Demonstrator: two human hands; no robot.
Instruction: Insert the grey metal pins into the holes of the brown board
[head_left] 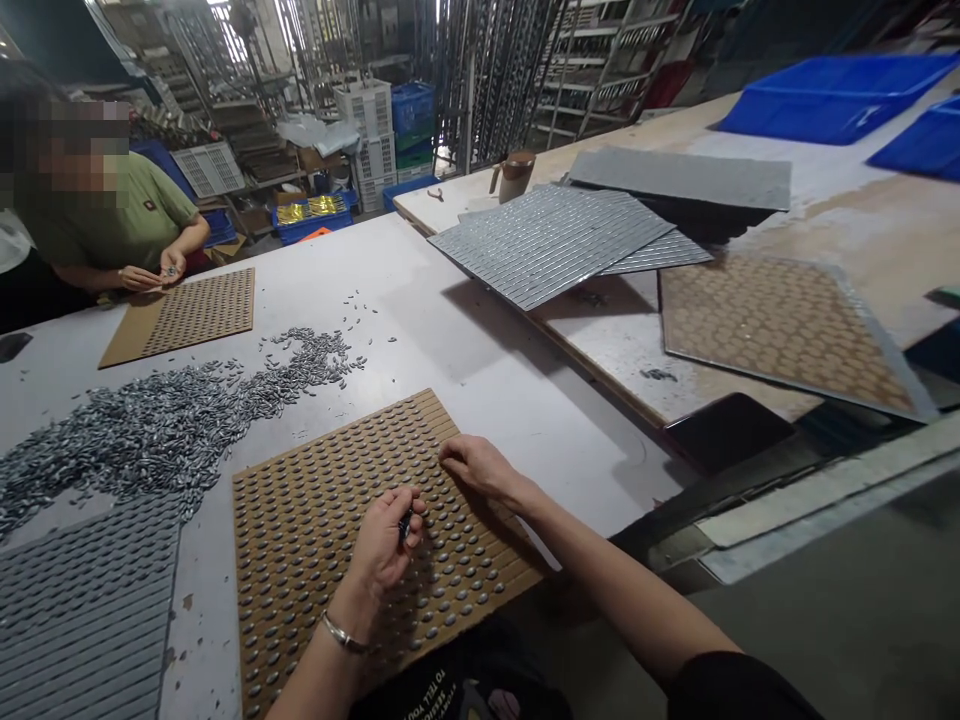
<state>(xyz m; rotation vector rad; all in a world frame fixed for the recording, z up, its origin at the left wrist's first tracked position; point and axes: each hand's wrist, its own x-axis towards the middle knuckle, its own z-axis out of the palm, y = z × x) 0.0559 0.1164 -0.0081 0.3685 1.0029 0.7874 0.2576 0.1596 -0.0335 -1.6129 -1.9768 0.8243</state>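
In front of me lies a brown board [330,450] set with rows of small oval metal pieces; a strip along its right side shows bare grooves. My left hand [390,535] is curled above the board's middle, closed on several dark, shiny metal pieces [406,522]. Close to the board's upper right edge, my right hand [476,465] has its fingertips pinched together over the end of a row. Whatever is between those fingertips is hidden. To the left spreads a large pile of loose metal pieces [150,425].
Across the table a co-worker [150,220] handles pieces over a similar board [202,315]. Grey ribbed sheets [555,240] overhang the wooden table at right, beside a patterned panel [780,320], a dark phone-like slab [727,430] and a mug [516,175]. Another grey ribbed sheet [90,610] lies lower left.
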